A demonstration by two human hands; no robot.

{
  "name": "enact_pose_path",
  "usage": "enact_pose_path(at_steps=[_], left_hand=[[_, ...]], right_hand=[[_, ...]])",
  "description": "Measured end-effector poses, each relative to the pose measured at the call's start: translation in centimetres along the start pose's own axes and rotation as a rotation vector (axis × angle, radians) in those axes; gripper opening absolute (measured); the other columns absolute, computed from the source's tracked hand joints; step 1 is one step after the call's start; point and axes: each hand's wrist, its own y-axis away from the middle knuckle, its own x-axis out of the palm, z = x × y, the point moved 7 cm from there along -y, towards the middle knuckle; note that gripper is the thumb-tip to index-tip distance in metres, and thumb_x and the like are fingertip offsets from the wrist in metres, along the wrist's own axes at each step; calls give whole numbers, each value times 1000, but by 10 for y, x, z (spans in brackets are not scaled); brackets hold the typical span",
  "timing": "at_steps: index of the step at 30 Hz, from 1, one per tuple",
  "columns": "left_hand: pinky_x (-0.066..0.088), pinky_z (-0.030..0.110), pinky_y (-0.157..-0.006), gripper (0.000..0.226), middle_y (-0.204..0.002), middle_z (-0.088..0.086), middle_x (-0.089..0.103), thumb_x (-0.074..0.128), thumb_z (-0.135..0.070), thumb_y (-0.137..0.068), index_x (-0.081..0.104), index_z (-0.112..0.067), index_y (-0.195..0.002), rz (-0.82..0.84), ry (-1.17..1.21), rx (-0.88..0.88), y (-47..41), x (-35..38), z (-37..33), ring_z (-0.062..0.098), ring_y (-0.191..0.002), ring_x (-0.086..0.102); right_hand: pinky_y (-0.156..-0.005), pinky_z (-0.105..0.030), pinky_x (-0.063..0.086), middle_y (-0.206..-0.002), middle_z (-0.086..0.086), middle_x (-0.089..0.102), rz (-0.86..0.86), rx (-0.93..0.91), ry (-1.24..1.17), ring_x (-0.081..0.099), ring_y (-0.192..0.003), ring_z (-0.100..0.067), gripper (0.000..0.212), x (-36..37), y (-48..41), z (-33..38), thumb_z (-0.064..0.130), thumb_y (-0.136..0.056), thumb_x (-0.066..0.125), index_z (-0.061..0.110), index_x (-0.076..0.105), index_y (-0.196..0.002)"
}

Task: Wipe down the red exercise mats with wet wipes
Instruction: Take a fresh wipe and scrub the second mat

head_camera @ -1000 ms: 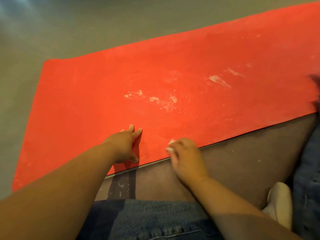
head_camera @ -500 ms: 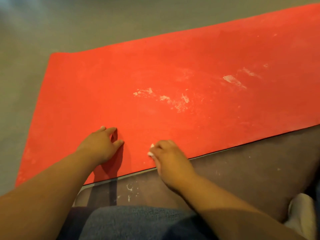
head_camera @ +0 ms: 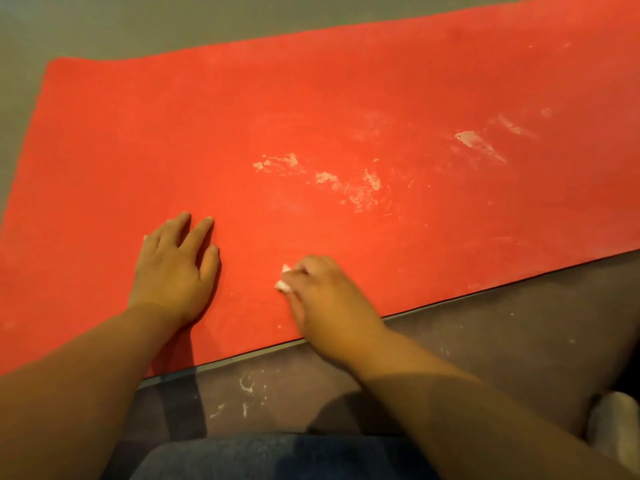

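Note:
A red exercise mat (head_camera: 311,109) lies flat across the floor, with whitish smears (head_camera: 349,181) near its middle and more (head_camera: 481,143) toward the right. My left hand (head_camera: 176,268) lies flat on the mat near its front edge, fingers spread and straight. Just to its right, my right hand (head_camera: 329,299) grips a small white wet wipe (head_camera: 283,284) and holds it down on the mat; only a corner of the wipe shows past the fingers.
Grey floor (head_camera: 138,26) lies beyond the mat. A darker brown floor strip (head_camera: 485,341) with white specks runs along the front edge. My denim-clad knee (head_camera: 277,455) is at the bottom, and a white shoe (head_camera: 616,424) at the bottom right.
Both hands have slid left along the mat's front edge. My left hand has flattened from curled fingers to spread fingers. My right hand still holds the wipe.

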Motion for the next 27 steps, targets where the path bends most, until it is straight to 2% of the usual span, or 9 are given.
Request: enact_pose_path(at_steps=[2, 5, 7, 11, 13, 18, 20, 25, 27], left_hand=[[21, 51, -114, 59, -147, 18, 38, 33, -43, -88, 49, -17, -139, -6, 29, -4, -1, 1, 0, 39, -133, 32], [22, 50, -114, 63, -146, 18, 39, 29, -46, -87, 50, -16, -138, -43, 28, -4, 0, -2, 0, 39, -133, 34], [23, 48, -113, 65, -145, 18, 40, 27, -48, -85, 52, -15, -136, -48, 29, 0, -1, -3, -1, 38, -131, 35], [24, 49, -113, 65, -145, 16, 41, 27, -48, -85, 52, -16, -136, -65, 35, -8, -1, -4, -1, 38, -131, 35], [25, 48, -113, 64, -144, 16, 42, 27, -47, -85, 52, -16, -136, -72, 35, -6, 0, -4, 0, 37, -130, 35], [25, 49, -113, 64, -144, 16, 42, 28, -47, -85, 53, -17, -135, -73, 30, -3, -1, -2, 1, 37, -130, 36], [25, 49, -112, 63, -144, 16, 42, 28, -46, -85, 53, -17, -135, -71, 27, -1, -2, -2, 1, 37, -130, 37], [26, 46, -112, 63, -143, 15, 43, 28, -47, -84, 53, -18, -134, -79, 16, -7, -2, -2, 2, 36, -128, 37], [26, 46, -112, 62, -144, 14, 43, 28, -47, -84, 52, -19, -134, -80, 14, -10, -3, -1, 4, 36, -128, 37]], right_hand=[[-76, -35, 44, -87, -11, 61, -7, 90, 41, 55, -87, -30, 18, -21, -5, -39, 17, -89, 59, 18, 72, -101], [-80, -38, 40, -88, -20, 62, -297, 521, 116, 56, -90, -36, 22, -77, 1, -123, 12, -87, 57, 11, 72, -103], [-82, -36, 37, -95, -20, 62, -348, 649, 134, 55, -93, -36, 25, -72, -3, -126, 12, -88, 52, 11, 71, -106], [-80, -33, 43, -94, -8, 59, -10, 115, 36, 54, -91, -28, 23, 5, -27, -10, 13, -89, 54, 17, 71, -104], [-77, -37, 46, -90, -6, 58, 41, -42, 48, 52, -90, -27, 20, 1, -29, -7, 23, -92, 55, 19, 72, -103], [-81, -33, 37, -96, -16, 56, -333, 536, 212, 53, -96, -34, 25, -90, -36, -146, 24, -92, 54, 14, 72, -107], [-83, -33, 37, -101, -19, 56, -343, 605, 202, 55, -95, -35, 26, -83, -39, -143, 18, -93, 51, 8, 71, -106], [-68, -35, 45, -87, -6, 53, -91, 125, 42, 51, -81, -24, 19, -16, -26, -31, 20, -92, 56, 15, 72, -100], [-71, -33, 43, -87, -6, 53, -12, 21, 63, 50, -84, -24, 19, -21, -29, -37, 23, -91, 58, 16, 72, -102]])
